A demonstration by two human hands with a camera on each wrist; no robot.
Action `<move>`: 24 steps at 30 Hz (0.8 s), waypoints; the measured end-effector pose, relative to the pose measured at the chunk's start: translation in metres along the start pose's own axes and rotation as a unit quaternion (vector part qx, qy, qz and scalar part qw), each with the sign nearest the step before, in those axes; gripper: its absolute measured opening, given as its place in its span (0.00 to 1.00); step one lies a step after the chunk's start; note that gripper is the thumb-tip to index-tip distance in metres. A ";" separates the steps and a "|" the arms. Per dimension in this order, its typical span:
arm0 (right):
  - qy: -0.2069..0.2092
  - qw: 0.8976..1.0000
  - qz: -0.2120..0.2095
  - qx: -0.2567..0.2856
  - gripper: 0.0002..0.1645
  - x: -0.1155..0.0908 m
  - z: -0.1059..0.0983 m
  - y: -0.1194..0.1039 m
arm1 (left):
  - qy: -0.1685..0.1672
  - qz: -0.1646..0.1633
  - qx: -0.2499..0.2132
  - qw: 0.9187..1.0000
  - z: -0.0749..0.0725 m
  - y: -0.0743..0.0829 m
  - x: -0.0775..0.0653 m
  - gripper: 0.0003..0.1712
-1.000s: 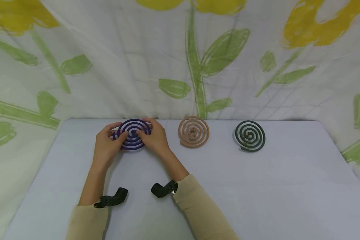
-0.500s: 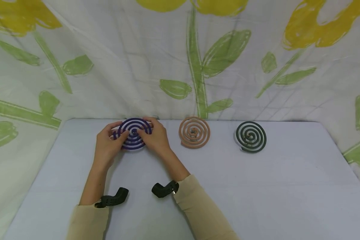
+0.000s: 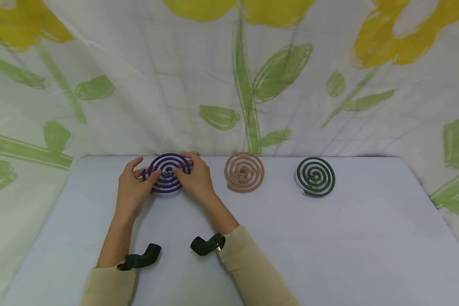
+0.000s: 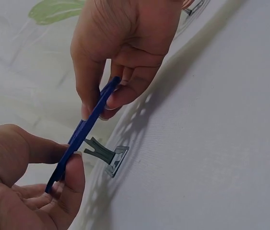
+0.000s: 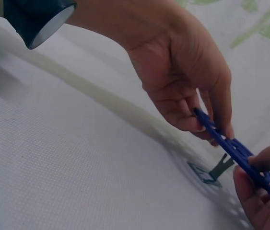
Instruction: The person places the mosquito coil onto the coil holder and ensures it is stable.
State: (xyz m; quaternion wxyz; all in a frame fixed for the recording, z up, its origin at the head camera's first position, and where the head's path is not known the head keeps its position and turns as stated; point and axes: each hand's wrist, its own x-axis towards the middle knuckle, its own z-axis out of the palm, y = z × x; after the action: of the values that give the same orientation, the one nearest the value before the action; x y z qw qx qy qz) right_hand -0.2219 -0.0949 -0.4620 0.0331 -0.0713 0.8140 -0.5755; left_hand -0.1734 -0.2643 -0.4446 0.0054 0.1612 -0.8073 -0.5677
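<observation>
A dark blue-purple mosquito coil (image 3: 166,187) is held at the table's far left by both hands. My left hand (image 3: 131,189) pinches its left side, thumb on top near the centre. On the other side, my right hand (image 3: 196,176) pinches it the same way. The left wrist view shows the coil (image 4: 89,122) tilted, edge-on. Just under it a small metal coil stand (image 4: 107,155) rises from the table on a flat base. Whether its forked tip touches the coil, I cannot tell.
A brown mosquito coil (image 3: 231,183) lies right of the hands, with a small stand partly visible at its centre. Farther right is a dark green coil (image 3: 332,176). Behind the white table (image 3: 329,242) hangs a flower-patterned cloth (image 3: 168,106).
The head view has shifted slightly. My left index finger has lifted a little away from the coil's edge; both hands still hold the coil over the same spot.
</observation>
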 end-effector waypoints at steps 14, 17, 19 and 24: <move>-0.004 1.000 0.017 -0.001 0.29 -0.001 -0.001 -0.002 | 0.003 0.015 0.004 1.000 0.001 0.002 0.000 0.33; -0.005 1.000 0.020 0.002 0.29 -0.002 -0.001 -0.004 | 0.003 0.013 0.008 1.000 0.001 0.001 0.000 0.33; -0.006 1.000 0.019 0.002 0.29 -0.002 -0.001 -0.004 | 0.002 0.011 0.007 1.000 0.001 0.001 0.000 0.34; -0.007 1.000 0.015 -0.004 0.28 -0.002 0.000 -0.003 | 0.004 0.006 0.008 1.000 0.001 0.000 0.001 0.34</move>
State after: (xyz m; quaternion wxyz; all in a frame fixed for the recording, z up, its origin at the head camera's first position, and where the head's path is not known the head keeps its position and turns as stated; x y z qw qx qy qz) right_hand -0.2195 -0.0953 -0.4586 0.0471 -0.0633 0.8168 -0.5715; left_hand -0.1739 -0.2639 -0.4453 0.0108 0.1592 -0.8127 -0.5604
